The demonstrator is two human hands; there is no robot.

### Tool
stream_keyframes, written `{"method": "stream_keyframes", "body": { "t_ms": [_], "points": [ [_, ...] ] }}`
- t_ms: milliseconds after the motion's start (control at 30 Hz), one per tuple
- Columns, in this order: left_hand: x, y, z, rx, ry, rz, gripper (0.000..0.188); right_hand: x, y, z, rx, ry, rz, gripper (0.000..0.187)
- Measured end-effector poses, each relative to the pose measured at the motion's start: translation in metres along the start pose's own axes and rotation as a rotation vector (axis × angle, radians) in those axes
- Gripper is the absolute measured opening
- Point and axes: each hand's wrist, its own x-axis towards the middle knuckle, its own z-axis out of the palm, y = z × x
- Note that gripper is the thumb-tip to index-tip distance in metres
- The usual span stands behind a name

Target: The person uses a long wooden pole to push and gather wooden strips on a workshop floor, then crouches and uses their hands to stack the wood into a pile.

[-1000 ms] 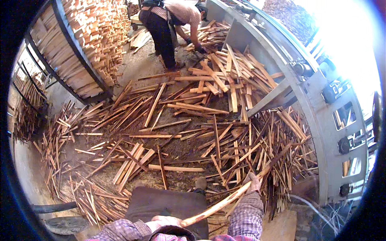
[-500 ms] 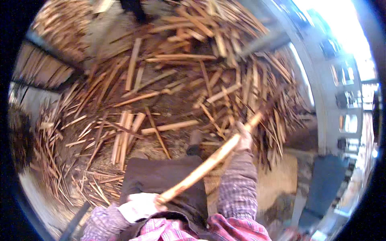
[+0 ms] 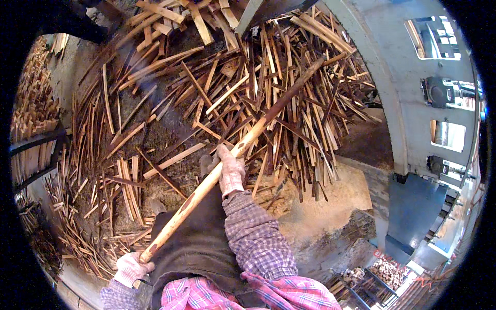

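Note:
A long peeled wooden pole [image 3: 201, 194], pale yellow with dark bark patches toward its far end, slants up and to the right across the middle. My left hand [image 3: 133, 267], in a pale, soiled work glove, is closed around its near end at the lower left. Farther up, my right hand [image 3: 231, 173], gloved too, is wrapped around the pole near its middle. The far end passes over a heap of loose wood strips [image 3: 305, 124]. A dark apron [image 3: 199, 253] lies beneath the pole's near half.
Scattered wood slats [image 3: 129, 188] cover the ground ahead and to the left. Grey-blue machinery [image 3: 439, 57] with window-like openings stands at the right. Sawdust [image 3: 330, 199] is heaped beside my right forearm. Stacked wood pieces [image 3: 36, 98] line the far left.
My view has turned to the right. In it, both hands and the pole have shifted left, and the pole's far end now shows in full over the heap. Both hands keep their grip.

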Motion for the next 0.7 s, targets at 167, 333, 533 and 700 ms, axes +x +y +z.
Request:
{"method": "stream_keyframes", "body": {
  "t_ms": [167, 333, 533, 700],
  "points": [
    [0.037, 0.036, 0.012, 0.059, 0.045, 0.098, 0.061, 0.007, -0.061, -0.003, -0.252, -0.210, -0.010, 0.025],
    [0.059, 0.028, 0.059, -0.016, 0.220, 0.339, 0.050, 0.055, -0.037, -0.028, -0.172, -0.152, -0.158, 0.024],
    [0.058, -0.058, 0.105, -0.104, 0.376, 0.649, 0.031, -0.002, 0.014, -0.015, -0.072, -0.217, -0.181, 0.021],
    [0.076, -0.144, 0.129, -0.117, 0.314, 0.687, 0.033, -0.049, 0.066, -0.007, -0.277, -0.192, -0.398, 0.011]
  ]
}}
